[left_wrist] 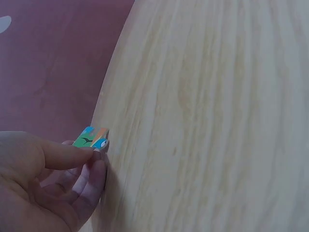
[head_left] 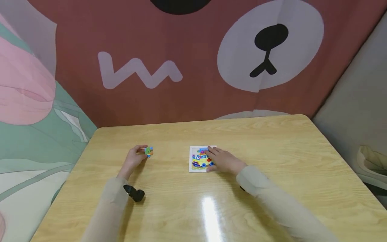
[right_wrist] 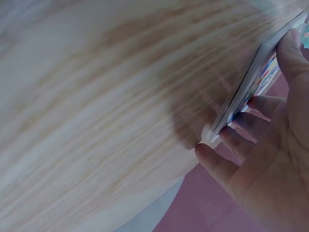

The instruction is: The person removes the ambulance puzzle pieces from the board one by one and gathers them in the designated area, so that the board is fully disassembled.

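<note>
My left hand (head_left: 133, 160) pinches a small puzzle piece (head_left: 148, 152) between thumb and fingers, over the left part of the table. Seen from the left wrist, the piece (left_wrist: 86, 141) shows green, blue and orange patches. A white-framed jigsaw board (head_left: 190, 161) lies farther right, with a yellow ambulance picture (head_left: 199, 160) in it. My right hand (head_left: 223, 161) rests across the board's right side with fingers spread, covering part of the picture. In the right wrist view the thumb (right_wrist: 289, 53) touches the board's white frame (right_wrist: 262, 58), and fingertips lie along the frame and picture.
The board and both hands are at a light wooden table (head_left: 175, 188) with a bright reflection near its front. A reddish-brown cloth (head_left: 193, 97) with cartoon shapes hangs behind the far edge. A small black device (head_left: 134, 193) sits at the left wrist.
</note>
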`<act>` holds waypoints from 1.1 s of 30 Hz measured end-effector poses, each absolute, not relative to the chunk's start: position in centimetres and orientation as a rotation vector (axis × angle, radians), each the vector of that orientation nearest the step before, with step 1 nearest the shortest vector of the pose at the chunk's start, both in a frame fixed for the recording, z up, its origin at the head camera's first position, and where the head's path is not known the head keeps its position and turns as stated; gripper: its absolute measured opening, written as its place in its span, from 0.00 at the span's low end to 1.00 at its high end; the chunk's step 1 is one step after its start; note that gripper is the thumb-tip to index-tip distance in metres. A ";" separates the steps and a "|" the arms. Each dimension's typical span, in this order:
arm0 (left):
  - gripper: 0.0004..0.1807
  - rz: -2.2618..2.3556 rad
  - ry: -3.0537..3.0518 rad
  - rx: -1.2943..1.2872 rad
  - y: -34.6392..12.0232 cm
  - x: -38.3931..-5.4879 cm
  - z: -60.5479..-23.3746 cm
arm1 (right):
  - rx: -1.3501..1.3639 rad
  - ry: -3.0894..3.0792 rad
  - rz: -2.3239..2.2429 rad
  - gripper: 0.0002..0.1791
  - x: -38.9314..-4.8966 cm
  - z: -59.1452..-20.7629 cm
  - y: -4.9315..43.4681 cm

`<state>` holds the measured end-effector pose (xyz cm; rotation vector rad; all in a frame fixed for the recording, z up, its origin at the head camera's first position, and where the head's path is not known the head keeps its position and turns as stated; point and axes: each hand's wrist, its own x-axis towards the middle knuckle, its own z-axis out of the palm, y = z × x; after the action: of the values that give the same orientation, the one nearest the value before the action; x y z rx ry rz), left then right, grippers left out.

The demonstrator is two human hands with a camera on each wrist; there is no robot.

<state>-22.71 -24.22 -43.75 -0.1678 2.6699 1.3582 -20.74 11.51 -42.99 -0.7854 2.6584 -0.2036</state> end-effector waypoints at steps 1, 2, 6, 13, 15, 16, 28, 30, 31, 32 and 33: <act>0.25 1.353 2.674 -0.169 -24.4 -22.6 -43.9 | -0.783 2.660 -0.202 0.44 -20.7 -43.1 11.4; 0.25 1.357 2.671 -0.176 -24.6 -22.5 -44.1 | -0.784 2.662 -0.200 0.44 -20.6 -43.2 11.4; 0.25 1.341 2.666 -0.199 -25.3 -22.4 -44.3 | -0.774 2.668 -0.195 0.44 -20.5 -43.3 11.2; 0.26 1.363 2.613 -0.239 -25.8 -22.7 -44.1 | -0.762 2.678 -0.166 0.45 -20.7 -43.2 10.9; 0.26 1.367 2.600 -0.258 -25.8 -22.8 -44.0 | -0.770 2.678 -0.167 0.44 -20.7 -43.1 11.0; 0.26 1.373 2.589 -0.263 -25.8 -22.9 -44.0 | -0.770 2.677 -0.161 0.44 -20.7 -43.1 11.0; 0.27 1.449 2.512 -0.293 -25.4 -23.3 -43.9 | -0.775 2.688 -0.158 0.44 -20.7 -43.0 11.3; 0.27 1.439 2.504 -0.297 -25.4 -23.3 -43.8 | -0.771 2.684 -0.158 0.44 -20.6 -42.9 11.3; 0.27 1.434 2.500 -0.299 -25.4 -23.3 -43.8 | -0.766 2.681 -0.160 0.44 -20.6 -42.9 11.3; 0.27 1.427 2.500 -0.297 -25.4 -23.4 -43.7 | -0.760 2.678 -0.157 0.44 -20.6 -42.9 11.3; 0.27 1.419 2.498 -0.299 -25.4 -23.4 -43.7 | -0.757 2.675 -0.157 0.44 -20.6 -42.9 11.4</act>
<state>-23.41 -25.37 -43.70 -0.2991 2.4984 1.4193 -20.62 11.36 -42.89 -0.7568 2.6752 -0.1572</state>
